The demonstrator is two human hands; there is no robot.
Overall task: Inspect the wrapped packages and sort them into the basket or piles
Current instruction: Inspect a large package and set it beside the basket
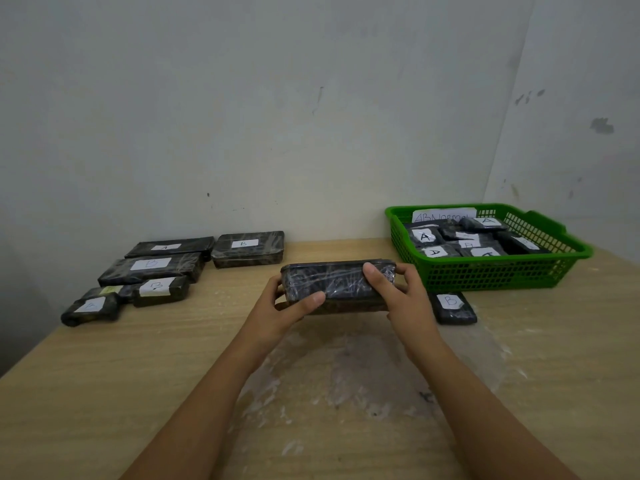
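Right then, we held one long black package (337, 284) up over the middle of the wooden table (104, 393), a little above the top. Our left hand (287, 306) pinched its left end, thumb on top and fingers underneath. Our right hand (398, 292) pinched the right end the same way. The side facing us showed only shiny wrap, and we could not see a letter sticker on it.

To do this step well, we thought we should turn the package slowly, keep both ends held tight so the slippery wrap would not slide, and look at every side for a sticker or a tear before choosing a spot.

The green basket (491, 271) sat at the back right. It had a paper sign (443, 215) that looked like it said "ABNormal". Inside lay many small black packages, most marked A. One package marked B (452, 308) lay flat on the table just in front of the basket. On the left were the piles (156, 271), with A and B stickers
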